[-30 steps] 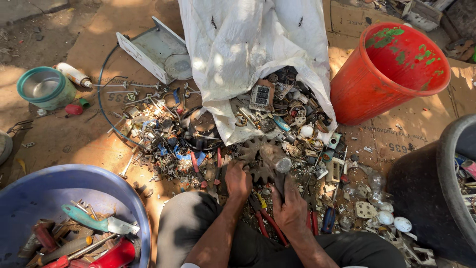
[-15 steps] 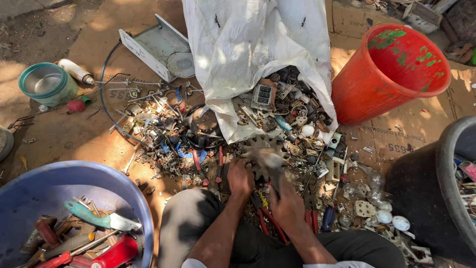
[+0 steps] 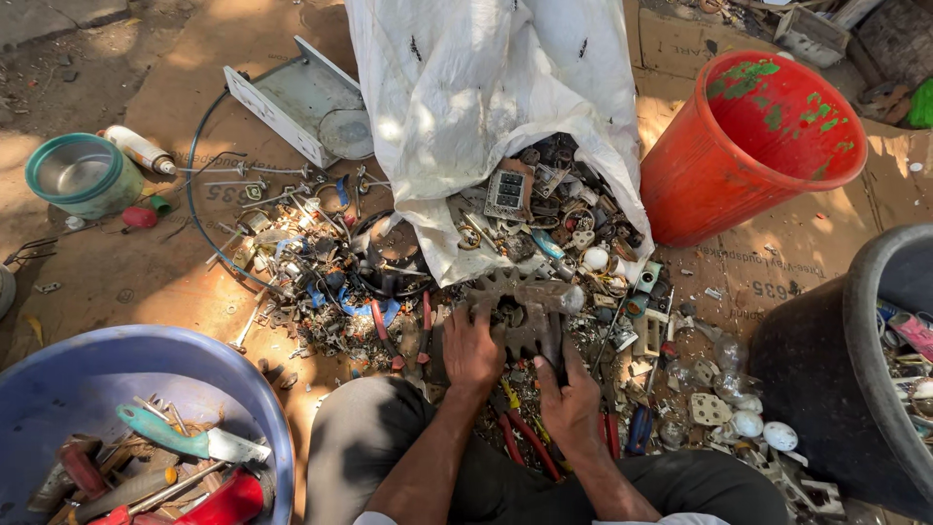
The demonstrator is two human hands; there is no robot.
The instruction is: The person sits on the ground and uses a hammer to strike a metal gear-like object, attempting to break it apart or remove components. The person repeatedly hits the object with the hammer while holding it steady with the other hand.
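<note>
My left hand (image 3: pixel 473 348) and my right hand (image 3: pixel 569 401) both grip a rusty toothed metal gear plate (image 3: pixel 520 299), lifted just above a heap of scrap metal and broken electrical parts (image 3: pixel 340 272) on the ground. The left hand holds the plate's lower left edge, the right hand its lower right part. Red-handled pliers (image 3: pixel 520 437) lie under my wrists. A white sack (image 3: pixel 486 97) lies open behind the plate, with switches and sockets spilling from its mouth.
A tilted red bucket (image 3: pixel 753 146) stands at the right. A black tub (image 3: pixel 855 369) is at the far right, a blue basin (image 3: pixel 58 389) with tools at the lower left, a green bowl (image 3: pixel 83 175) at the left. A white metal box (image 3: pixel 292 97) lies behind the heap.
Both hands have drawn the toothed plate up out of the heap and turned it flatter toward me. The view has shifted slightly.
</note>
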